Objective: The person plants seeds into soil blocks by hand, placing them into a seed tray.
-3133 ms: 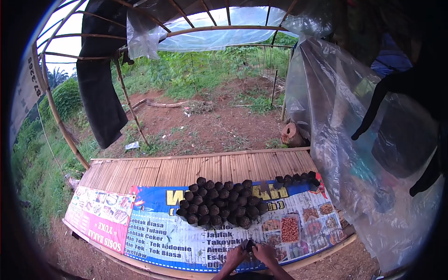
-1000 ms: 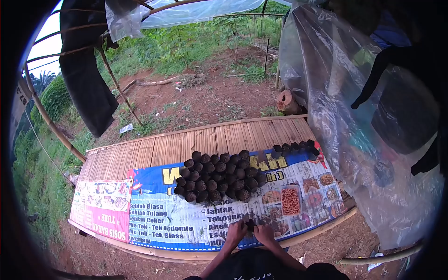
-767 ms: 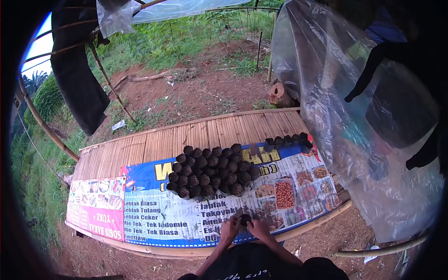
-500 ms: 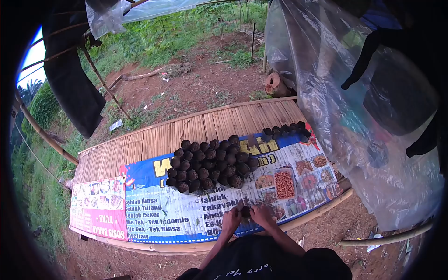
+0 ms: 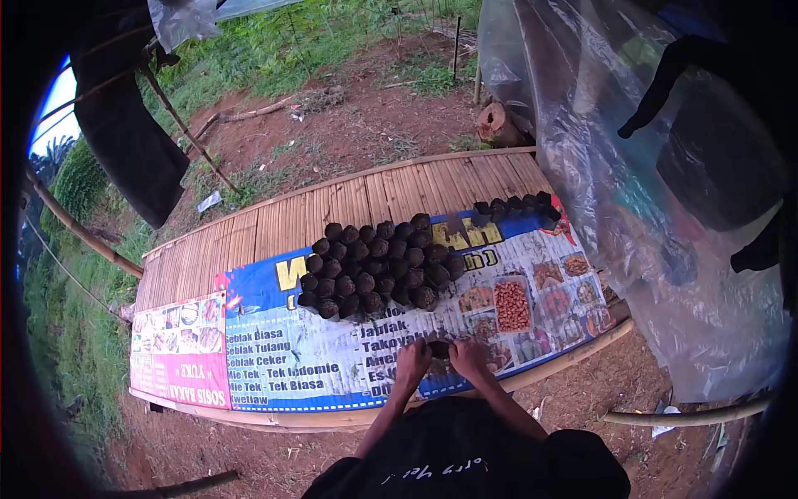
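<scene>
My left hand (image 5: 413,361) and my right hand (image 5: 470,359) are close together near the front edge of the table. Between them they grip a small black planting bag (image 5: 440,348) by its sides, the fingers closed on it. How full it is, I cannot make out. Beyond my hands a cluster of several black planting bags (image 5: 378,268) stands packed together, with dark soil at their tops. To the right sits a clear plastic box (image 5: 512,304) of reddish-brown seeds or nuts.
A row of black bags (image 5: 517,208) lies at the back right of the bamboo table (image 5: 274,218). A printed banner (image 5: 291,353) covers much of the tabletop. Clear plastic sheeting (image 5: 598,166) hangs on the right, and a cut log (image 5: 497,125) lies behind the table.
The view has tilted down slightly, so the table appears higher. My hands remain on the small black bag, which now looks wider and flatter between them.
</scene>
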